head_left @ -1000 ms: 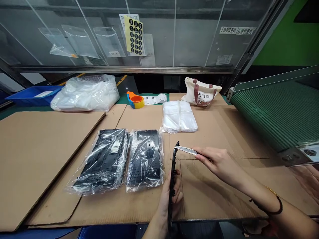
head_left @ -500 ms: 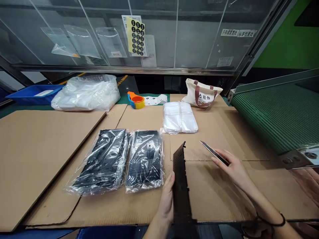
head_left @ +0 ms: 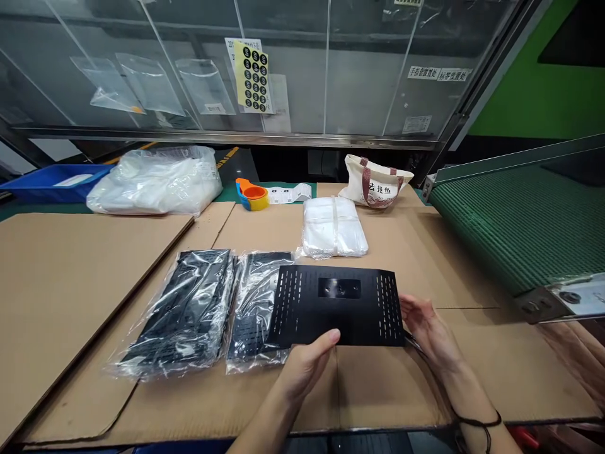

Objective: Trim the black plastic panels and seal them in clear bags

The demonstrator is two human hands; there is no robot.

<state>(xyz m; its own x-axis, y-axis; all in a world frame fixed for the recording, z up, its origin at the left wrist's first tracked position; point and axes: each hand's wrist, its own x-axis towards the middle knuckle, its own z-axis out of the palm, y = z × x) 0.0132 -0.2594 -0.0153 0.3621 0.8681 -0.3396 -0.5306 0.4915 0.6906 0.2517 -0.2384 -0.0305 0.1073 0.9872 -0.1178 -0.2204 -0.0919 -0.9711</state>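
My left hand grips a black plastic panel by its lower edge, thumb on the face. The panel is tilted with its broad side toward me, showing slotted vents at both ends and a recessed rectangle near the top. My right hand is at the panel's right end, fingers partly behind it. A slim utility knife shows under that palm, its blade hidden. Left of the panel lie two clear bags of black panels, the nearer one partly covered by the held panel.
A banded stack of clear plastic bags lies behind the panel. Further back are a tape dispenser, a cloth tote, a bulky plastic bag and a blue tray. A green conveyor borders the right; cardboard covers the left.
The panel has turned from edge-on to broad side toward me. My right hand has come left to its right end, with the knife now mostly hidden. The view has shifted slightly.
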